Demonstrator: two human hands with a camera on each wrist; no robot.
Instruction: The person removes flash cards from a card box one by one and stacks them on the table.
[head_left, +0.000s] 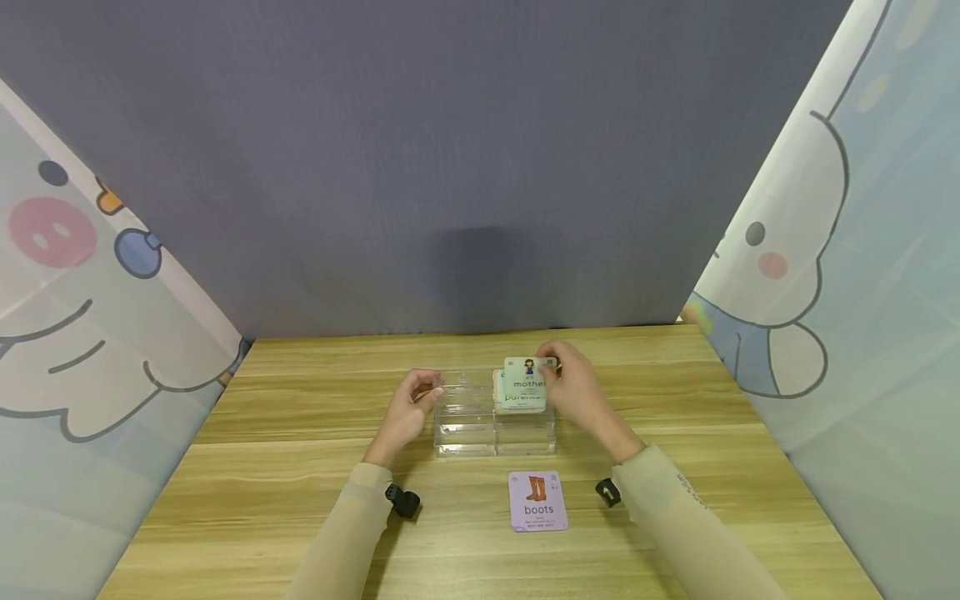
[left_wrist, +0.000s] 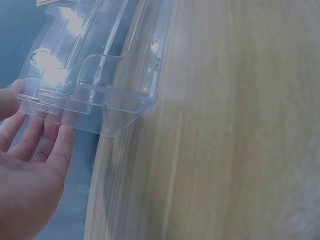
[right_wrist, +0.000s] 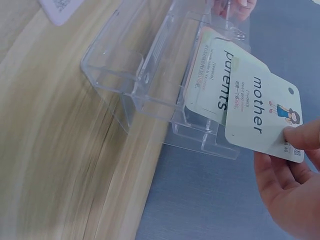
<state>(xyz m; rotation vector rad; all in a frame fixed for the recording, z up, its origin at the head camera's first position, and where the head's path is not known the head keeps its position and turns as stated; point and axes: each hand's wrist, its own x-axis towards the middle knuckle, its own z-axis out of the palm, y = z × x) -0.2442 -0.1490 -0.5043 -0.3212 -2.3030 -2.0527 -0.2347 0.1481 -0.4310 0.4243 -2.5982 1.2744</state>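
A clear plastic tiered card rack stands on the table. My left hand pinches its upper left end, thumb on top and fingers beneath in the left wrist view. Between thumb and fingers, my right hand holds a pale green "mother" flashcard by its upper corner. That card overlaps a "parents" card seated in the upper right compartment of the rack, hiding part of it. On the table in front of the rack lies a purple "boots" card, face up.
The wood-grain table ends at a grey-blue panel behind the rack. Cartoon-printed curtains hang at both sides. Each forearm wears a small black wrist device.
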